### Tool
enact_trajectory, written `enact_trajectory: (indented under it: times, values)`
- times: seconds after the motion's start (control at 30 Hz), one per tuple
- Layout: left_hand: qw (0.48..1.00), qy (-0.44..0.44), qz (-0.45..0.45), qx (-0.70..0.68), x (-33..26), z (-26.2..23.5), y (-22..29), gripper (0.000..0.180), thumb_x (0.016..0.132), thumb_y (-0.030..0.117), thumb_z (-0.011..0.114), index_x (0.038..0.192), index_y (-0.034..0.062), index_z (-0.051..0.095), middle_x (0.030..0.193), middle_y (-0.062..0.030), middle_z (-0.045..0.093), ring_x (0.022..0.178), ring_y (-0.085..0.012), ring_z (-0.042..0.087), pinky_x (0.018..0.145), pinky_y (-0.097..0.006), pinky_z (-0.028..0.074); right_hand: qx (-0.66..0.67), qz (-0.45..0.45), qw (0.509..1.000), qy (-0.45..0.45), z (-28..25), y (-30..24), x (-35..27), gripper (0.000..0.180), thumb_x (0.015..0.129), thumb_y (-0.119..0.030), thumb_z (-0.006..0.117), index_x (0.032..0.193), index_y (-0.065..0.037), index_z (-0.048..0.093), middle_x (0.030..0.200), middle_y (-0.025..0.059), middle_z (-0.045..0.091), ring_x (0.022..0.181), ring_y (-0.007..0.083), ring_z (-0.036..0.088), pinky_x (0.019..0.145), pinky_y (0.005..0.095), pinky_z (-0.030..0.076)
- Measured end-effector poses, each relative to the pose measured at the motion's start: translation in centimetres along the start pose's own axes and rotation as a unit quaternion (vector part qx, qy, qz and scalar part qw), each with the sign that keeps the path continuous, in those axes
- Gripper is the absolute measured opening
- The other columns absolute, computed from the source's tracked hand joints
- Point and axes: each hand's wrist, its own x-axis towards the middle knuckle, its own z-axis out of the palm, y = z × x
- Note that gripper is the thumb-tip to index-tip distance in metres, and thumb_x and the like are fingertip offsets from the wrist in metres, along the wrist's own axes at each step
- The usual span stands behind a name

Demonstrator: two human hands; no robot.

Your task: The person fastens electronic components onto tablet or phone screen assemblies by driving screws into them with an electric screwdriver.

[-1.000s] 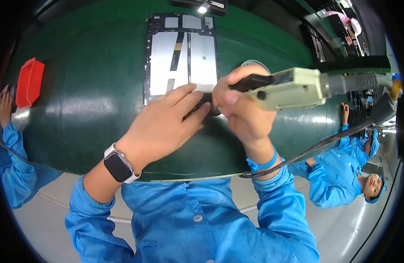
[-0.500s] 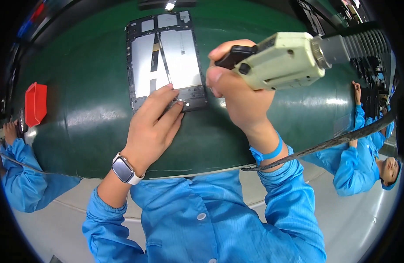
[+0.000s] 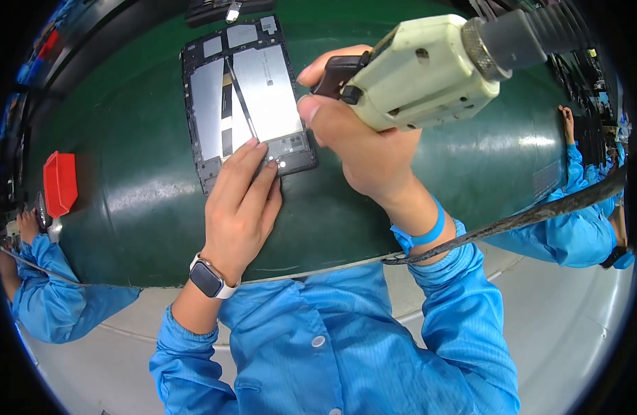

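An opened tablet [image 3: 266, 90], with a dark frame and silvery inner plates, lies on the green table [image 3: 138, 131] in front of me. A thin dark strip [image 3: 242, 100] runs slantwise down its middle. My left hand [image 3: 242, 194] rests on the tablet's near end, fingers stretched out and fingertips touching it; it grips nothing. Right of the tablet, my right hand [image 3: 367, 138] is wrapped round a pale green hand tool [image 3: 425, 76] with a black lever [image 3: 338, 76]. A corrugated dark hose or cord leads off its top. The tool's working end is hidden behind my hand.
A red bin [image 3: 60, 183] stands at the left. A dark object [image 3: 208, 10] sits at the far edge. A thick dark cable [image 3: 526, 220] crosses at the right, passing by my right wrist. Co-workers' blue sleeves [image 3: 59, 290] show at the left and right.
The view has shifted a little. In it, the tablet, my right hand and the tool sit further left, and the tool looks larger. My left fingers remain on the tablet's near end.
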Motion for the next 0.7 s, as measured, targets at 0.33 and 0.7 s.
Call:
enact_trajectory:
  times: [0.33,0.7]
  values:
    - [1.000,0.002,-0.017,0.000,0.12,0.11,0.36,0.025,0.074,-0.007,0.072,0.098,-0.0068,0.067,0.120,-0.0195,0.063,0.115,-0.0366,0.061,0.095,-0.043,0.051,-0.013,-0.012,1.000,-0.004,-0.03,-0.15,0.25,0.023,0.077,0.008,0.067,0.098,0.001,0.065,0.074,0.0031,0.061,0.057,0.0059,0.052,0.048,0.0201,0.040]
    - [0.999,0.025,-0.010,0.022,-0.08,0.59,0.71,0.026,0.074,-0.006,0.072,0.099,-0.0061,0.066,0.120,-0.0191,0.063,0.115,-0.0365,0.062,0.095,-0.043,0.052,-0.019,-0.063,0.998,-0.017,-0.55,0.02,0.20,0.023,0.076,0.010,0.067,0.098,0.001,0.065,0.077,0.0041,0.062,0.059,0.0063,0.053,0.048,0.0200,0.040]
